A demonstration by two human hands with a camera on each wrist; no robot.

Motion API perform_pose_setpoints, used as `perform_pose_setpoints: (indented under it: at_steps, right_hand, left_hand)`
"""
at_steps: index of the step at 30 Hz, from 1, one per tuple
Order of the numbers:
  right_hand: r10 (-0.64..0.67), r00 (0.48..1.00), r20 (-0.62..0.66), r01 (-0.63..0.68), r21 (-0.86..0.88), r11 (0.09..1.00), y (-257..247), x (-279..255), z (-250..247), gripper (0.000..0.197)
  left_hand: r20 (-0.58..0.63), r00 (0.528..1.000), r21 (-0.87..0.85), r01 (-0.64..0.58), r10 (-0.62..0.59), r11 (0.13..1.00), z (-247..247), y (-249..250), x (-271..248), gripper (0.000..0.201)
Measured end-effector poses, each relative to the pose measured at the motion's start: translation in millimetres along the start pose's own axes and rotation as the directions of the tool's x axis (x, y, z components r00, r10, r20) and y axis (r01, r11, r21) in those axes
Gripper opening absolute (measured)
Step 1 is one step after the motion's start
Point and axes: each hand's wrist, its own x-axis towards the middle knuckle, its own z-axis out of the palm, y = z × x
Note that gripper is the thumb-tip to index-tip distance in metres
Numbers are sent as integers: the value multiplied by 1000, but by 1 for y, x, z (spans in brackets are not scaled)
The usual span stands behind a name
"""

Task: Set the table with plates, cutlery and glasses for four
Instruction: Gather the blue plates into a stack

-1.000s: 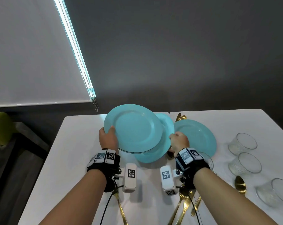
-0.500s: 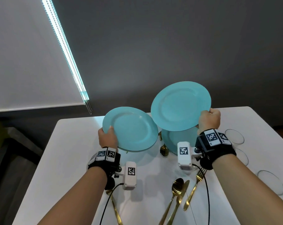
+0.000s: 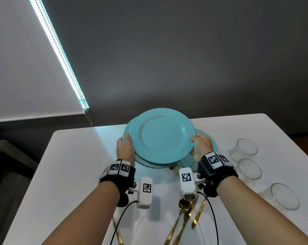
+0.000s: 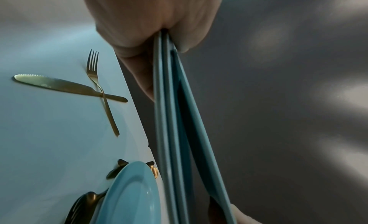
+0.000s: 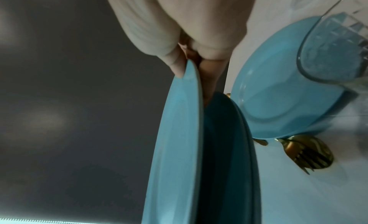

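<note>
Our left hand (image 3: 125, 149) pinches the 9 o'clock rim of the lower plates (image 4: 165, 117) – thumb on top, fingers (image 4: 143, 73) curled under; wrist view shows approx two rims in that pinch. Our right hand (image 3: 201, 147) pinches the top plate (image 3: 160, 137) at its 3 o'clock edge, thumb over, fingers (image 5: 209, 79) beneath, and that plate sits tilted over the lower ones, not yet flat on them. The stack is held above the tabletop (image 3: 70, 165), center-far.

Outward: a fourth plate (image 5: 278, 104) lies flat at 3 o'clock of the stack, gold cutlery partly under it. Four glasses, e.g. the far one (image 3: 246, 149), sit along the right side. A knife (image 4: 65, 87) and fork (image 4: 101, 92) lie crossed towards the far edge; spoon (image 3: 183, 207) & more pieces lie near us.

Progress, as we judge it: early – no place is laid yet. Plates, cutlery, glasses all need distributing x4.
</note>
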Motion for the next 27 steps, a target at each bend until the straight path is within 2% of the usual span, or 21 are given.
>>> perform_pose_setpoints:
  at_steps: [3, 5, 7, 9, 12, 14, 17, 20, 24, 27]
  right_hand:
    - [0, 1000, 1, 1, -83, 997, 6, 7, -5, 19]
    - [-30, 1000, 0, 29, -204, 978, 7, 10, -9, 18]
    - [-79, 997, -2, 72, -385, 920, 6, 11, -16, 18]
    - [-113, 994, 4, 100, -489, 866, 6, 13, -24, 19]
    - [-77, 996, 50, 92, -528, 844, 6, 23, -36, 18]
    - [-22, 999, 43, 41, -505, 862, 0, 36, -45, 21]
    - [57, 996, -70, -80, -416, 906, -13, 60, -64, 29]
    - [139, 981, -138, -185, -425, 886, -19, 79, -87, 26]
    - [207, 969, -135, -247, -580, 776, -11, 98, -99, 27]
    - [201, 972, -120, -216, -794, 569, -2, 107, -97, 37]
  left_hand:
    - [21, 1000, -9, 15, -15, 1000, 5, -1, -4, 48]
    - [39, 998, -54, 52, -50, 997, 9, -2, -5, 48]
    - [71, 994, -124, 86, -78, 989, 13, -2, -8, 41]
    - [104, 991, -188, 104, -85, 977, 16, -1, -12, 34]
    - [141, 988, -217, 94, -64, 972, 23, -1, -14, 35]
    - [165, 985, -246, 94, -54, 965, 28, 1, -16, 34]
    - [196, 979, -278, 103, -49, 955, 33, 1, -17, 32]
    - [208, 976, -293, 120, -60, 949, 33, -6, -17, 33]
    - [187, 980, -319, 127, -69, 939, 33, -10, -16, 34]
    - [156, 986, -327, 114, -65, 938, 32, -11, -13, 31]
